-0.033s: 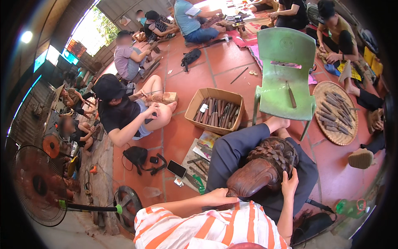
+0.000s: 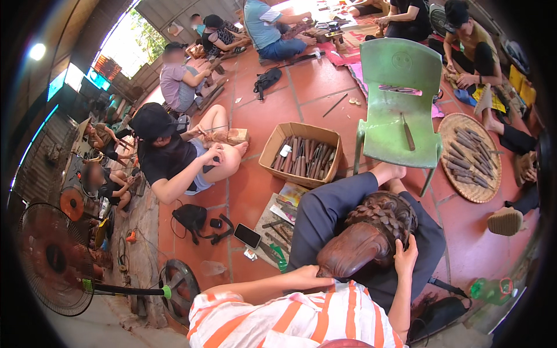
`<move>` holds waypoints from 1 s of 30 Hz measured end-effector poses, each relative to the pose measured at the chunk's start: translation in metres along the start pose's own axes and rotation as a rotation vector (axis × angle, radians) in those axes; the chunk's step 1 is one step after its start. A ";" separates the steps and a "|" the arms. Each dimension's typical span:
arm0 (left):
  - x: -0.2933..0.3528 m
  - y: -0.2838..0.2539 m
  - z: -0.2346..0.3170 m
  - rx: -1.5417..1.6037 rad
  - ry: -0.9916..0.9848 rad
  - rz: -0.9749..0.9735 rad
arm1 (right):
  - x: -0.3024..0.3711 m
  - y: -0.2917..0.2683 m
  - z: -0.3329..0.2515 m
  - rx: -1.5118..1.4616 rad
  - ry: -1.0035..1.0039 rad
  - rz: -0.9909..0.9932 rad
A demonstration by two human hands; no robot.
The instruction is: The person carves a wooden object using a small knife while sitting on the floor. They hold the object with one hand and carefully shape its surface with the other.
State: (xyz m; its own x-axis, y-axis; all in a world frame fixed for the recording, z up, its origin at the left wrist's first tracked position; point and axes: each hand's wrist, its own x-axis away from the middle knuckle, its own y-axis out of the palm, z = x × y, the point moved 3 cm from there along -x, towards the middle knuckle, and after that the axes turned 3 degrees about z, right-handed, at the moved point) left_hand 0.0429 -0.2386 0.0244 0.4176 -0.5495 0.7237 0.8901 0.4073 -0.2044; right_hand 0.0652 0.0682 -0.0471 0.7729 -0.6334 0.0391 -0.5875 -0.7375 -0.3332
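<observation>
Left hand (image 2: 307,277): touching the smooth end (image 2: 339,258), not showing whether gripping
Right hand (image 2: 405,258): resting fingertips against the scales (image 2: 394,220), also hiding its grip
Carved wood (image 2: 368,232): lying between both hands on lap (image 2: 316,223); probably feeling heavy, stiff
Scales: possibly chipping; needing broad support underneath

I can read no lettering from here, just a round, face-like emblem (image 2: 401,60) on the green plastic chair's (image 2: 394,107) backrest.
</observation>
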 end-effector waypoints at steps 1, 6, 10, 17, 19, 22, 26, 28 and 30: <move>0.001 0.007 -0.006 0.062 0.027 -0.050 | -0.001 0.001 0.006 0.044 -0.077 0.000; -0.006 0.025 -0.033 0.231 0.125 -0.179 | -0.006 0.008 -0.019 0.237 -0.432 0.028; -0.005 0.017 -0.020 0.248 0.160 -0.136 | -0.023 0.005 -0.036 0.173 -0.153 -0.161; -0.012 0.023 -0.006 0.181 0.062 -0.254 | -0.030 -0.005 -0.012 0.084 -0.157 -0.202; -0.015 0.033 -0.011 0.221 0.061 -0.141 | -0.026 -0.009 -0.025 0.037 -0.061 -0.240; -0.016 0.038 -0.003 0.313 0.041 -0.302 | -0.038 -0.009 -0.015 0.097 -0.207 -0.229; -0.017 0.052 0.003 0.406 0.037 -0.324 | -0.049 -0.002 -0.019 0.146 -0.254 -0.232; -0.013 0.060 0.013 0.454 0.006 -0.323 | -0.055 0.000 -0.023 0.189 -0.239 -0.258; -0.011 0.073 0.036 0.519 0.080 -0.435 | -0.065 -0.004 -0.023 0.189 -0.267 -0.284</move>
State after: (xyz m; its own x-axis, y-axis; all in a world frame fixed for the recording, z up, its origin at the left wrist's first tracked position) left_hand 0.0965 -0.1764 0.0254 0.0718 -0.7864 0.6135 0.7857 0.4235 0.4509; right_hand 0.0116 0.1067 -0.0272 0.9472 -0.3101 -0.0821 -0.3071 -0.8023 -0.5118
